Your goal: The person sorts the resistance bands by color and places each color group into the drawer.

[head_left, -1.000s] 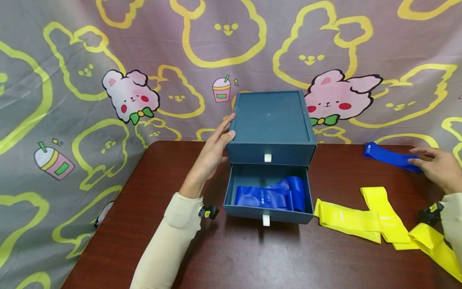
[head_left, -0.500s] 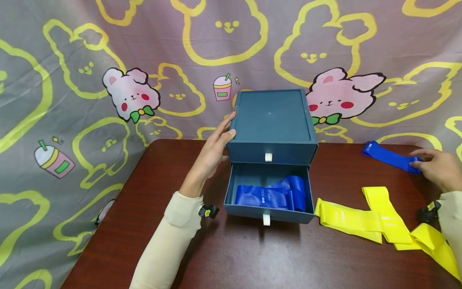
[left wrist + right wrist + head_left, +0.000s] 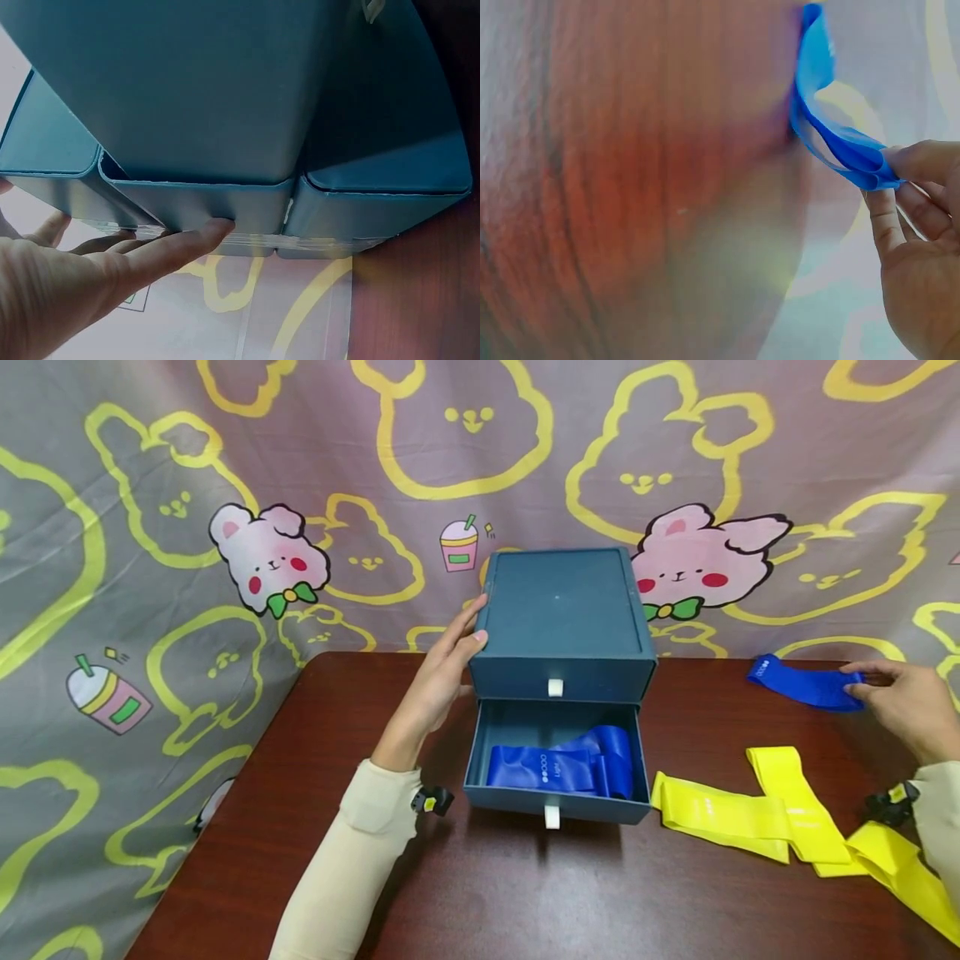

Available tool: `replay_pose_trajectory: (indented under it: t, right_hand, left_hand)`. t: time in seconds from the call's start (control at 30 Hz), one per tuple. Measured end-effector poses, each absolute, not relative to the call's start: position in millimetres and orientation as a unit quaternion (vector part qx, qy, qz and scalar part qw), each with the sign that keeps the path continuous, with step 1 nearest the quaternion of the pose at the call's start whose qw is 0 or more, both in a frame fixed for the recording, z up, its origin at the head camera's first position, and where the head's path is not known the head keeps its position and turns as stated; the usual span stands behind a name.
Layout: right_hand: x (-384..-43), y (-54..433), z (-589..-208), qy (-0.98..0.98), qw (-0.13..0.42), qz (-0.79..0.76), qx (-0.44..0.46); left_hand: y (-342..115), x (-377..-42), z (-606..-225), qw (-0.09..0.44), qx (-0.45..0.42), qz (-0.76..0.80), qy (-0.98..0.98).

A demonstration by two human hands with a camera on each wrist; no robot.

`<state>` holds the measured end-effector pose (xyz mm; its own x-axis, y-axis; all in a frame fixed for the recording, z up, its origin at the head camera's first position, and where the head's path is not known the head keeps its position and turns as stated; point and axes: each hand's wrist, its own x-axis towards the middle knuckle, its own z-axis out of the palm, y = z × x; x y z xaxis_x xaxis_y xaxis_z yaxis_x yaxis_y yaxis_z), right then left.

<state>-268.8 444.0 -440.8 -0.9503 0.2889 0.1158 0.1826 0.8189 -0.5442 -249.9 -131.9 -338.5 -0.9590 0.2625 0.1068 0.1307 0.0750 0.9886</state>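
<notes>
I've got the right hand's (image 3: 911,706) fingers pinching the blue band's (image 3: 802,686) end, near the bench's (image 3: 300,777) back edge; looks light, floppy, so that folded end suits. Left hand's (image 3: 441,672) fingers spread against the drawer unit (image 3: 562,610).

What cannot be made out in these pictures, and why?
Head view: inside the upper drawer; closed front hides it.
Head view: end of the rightmost yellow band; picture edge cuts it off.
Head view: print on the leftmost yellow band; too small.
Right wrist view: tip of the held blue band; right hand covers part.
</notes>
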Motion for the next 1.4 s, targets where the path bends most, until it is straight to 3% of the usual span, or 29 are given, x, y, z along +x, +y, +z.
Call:
replay_pose_trajectory:
  t: [0.6, 1.4]
  right_hand:
    - [-253.4, 396.5, -383.0, -0.949, 0.133, 0.273, -0.084]
    - [-197.9, 303.2, -295.7, -0.941, 0.157, 0.301, -0.016]
  left_hand:
    - [-132.9, -249.3, -340.4, 0.046, 0.130, 0.657, 0.741]
    - [-132.4, -248.2, -339.1, 0.041, 0.129, 0.654, 0.745]
